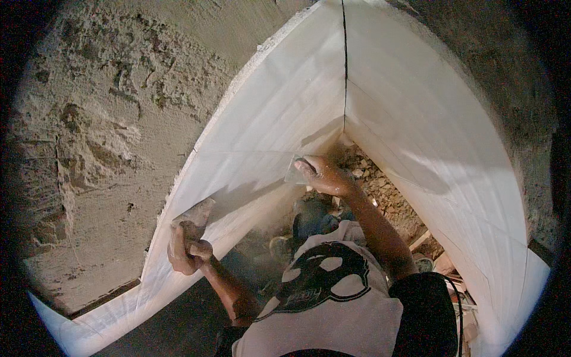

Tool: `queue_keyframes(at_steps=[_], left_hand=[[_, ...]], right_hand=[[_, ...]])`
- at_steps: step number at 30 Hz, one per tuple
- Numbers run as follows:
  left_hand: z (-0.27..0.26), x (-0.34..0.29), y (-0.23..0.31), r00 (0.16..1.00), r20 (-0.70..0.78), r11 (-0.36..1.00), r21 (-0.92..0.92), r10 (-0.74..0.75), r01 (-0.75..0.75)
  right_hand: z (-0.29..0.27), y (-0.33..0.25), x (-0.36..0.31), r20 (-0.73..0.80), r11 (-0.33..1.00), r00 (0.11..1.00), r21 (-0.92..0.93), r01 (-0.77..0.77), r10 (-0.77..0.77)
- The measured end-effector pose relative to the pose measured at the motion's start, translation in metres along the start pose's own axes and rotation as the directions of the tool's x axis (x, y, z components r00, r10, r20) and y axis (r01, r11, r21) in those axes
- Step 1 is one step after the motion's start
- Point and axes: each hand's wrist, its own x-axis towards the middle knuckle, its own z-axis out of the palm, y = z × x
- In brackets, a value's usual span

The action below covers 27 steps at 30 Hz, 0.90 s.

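Along the left-side white wall (256,113), a flat greyish tool (199,213) is gripped by the left hand (188,253), fingers curled; nearer the corner (345,113), a flat blade (292,172) is gripped by the right hand (324,174), fingers closed.

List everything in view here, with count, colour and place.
Smooth walls: 2, white, centre, meeting at a corner
Seam: 1, black, along that corner
Rough walls: 2, grey-brown, far left and far right
Rubble: uncountable, brown, floor between the walls
Wood strip: 1, tan, among the rubble
Left tool: 1, grey, left of centre
Right tool: 1, pale grey, centre
Shirt: 1, white and black, bottom centre
Left hand: 1, bare, gripping left tool
Right hand: 1, bare, gripping right tool
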Motion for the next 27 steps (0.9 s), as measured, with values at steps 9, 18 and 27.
queue_keyframes(at_steps=[9,18,27], left_hand=[[-0.013,-0.001,-0.011,0.999,0.042,0.987,-0.157,0.032,-0.025],[0.007,0.001,-0.030,0.980,-0.031,0.952,-0.232,0.198,-0.199],[0.014,0.003,-0.037,0.959,-0.066,0.922,-0.265,0.276,-0.284]], right_hand=[[0.029,0.047,0.013,-0.392,0.903,0.915,0.354,0.243,-0.093],[0.057,0.082,0.061,-0.683,0.883,0.718,0.247,0.400,-0.134],[0.031,0.056,0.064,-0.648,0.780,0.637,0.103,0.617,-0.419]])
